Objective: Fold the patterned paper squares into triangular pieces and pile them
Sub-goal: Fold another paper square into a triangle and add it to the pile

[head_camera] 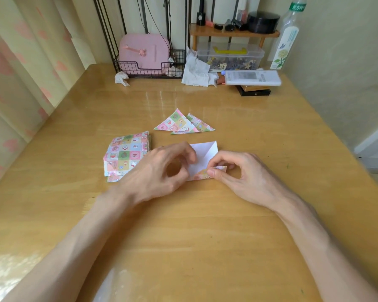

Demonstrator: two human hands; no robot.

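A few folded triangles [183, 124] piled; stack of paper squares [124, 155] remains. The sheet [205, 153] is mid-fold: right hand [238, 173] pinches its corner, left hand [159, 173] grips its edge, fingers curled.

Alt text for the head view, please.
The right hand pinches the near corner of a paper square, white side up, while the left hand holds it on the wooden table. Unfolded patterned squares sit stacked at left; folded triangles lie beyond.
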